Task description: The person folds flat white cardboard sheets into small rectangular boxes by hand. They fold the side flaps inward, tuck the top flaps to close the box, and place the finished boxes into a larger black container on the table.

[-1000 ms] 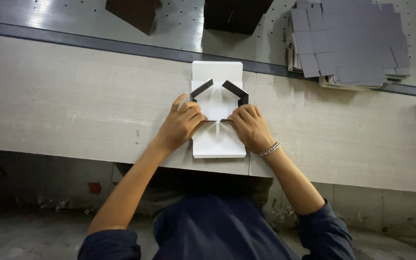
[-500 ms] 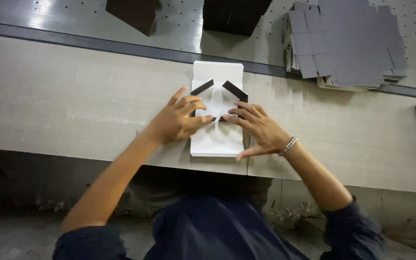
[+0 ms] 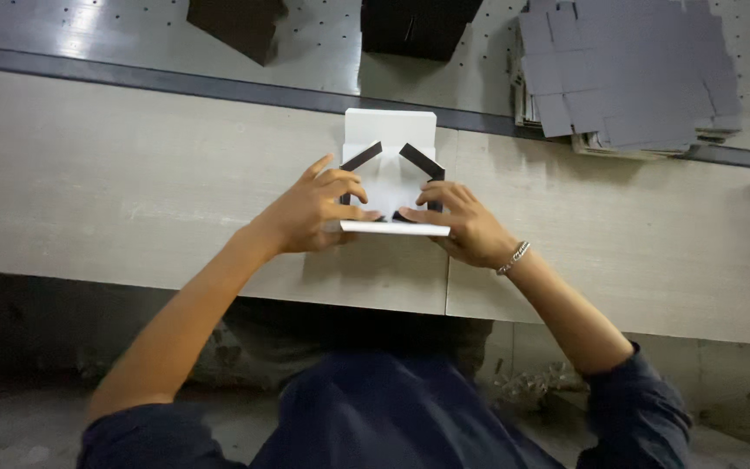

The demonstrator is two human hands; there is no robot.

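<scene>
left hand: grip closed on carton, near flap raised | right hand: grip closed on same flap | carton: white, dark corner tabs, mid tabletop | grey blanks: far right

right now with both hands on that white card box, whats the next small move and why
Probably keep tipping the near flap up and away until it stands against the two dark angled side pieces. The left hand and right hand already pinch that flap, its edge is raised off the pale bench, and the white box blank lies flat beyond.
</scene>
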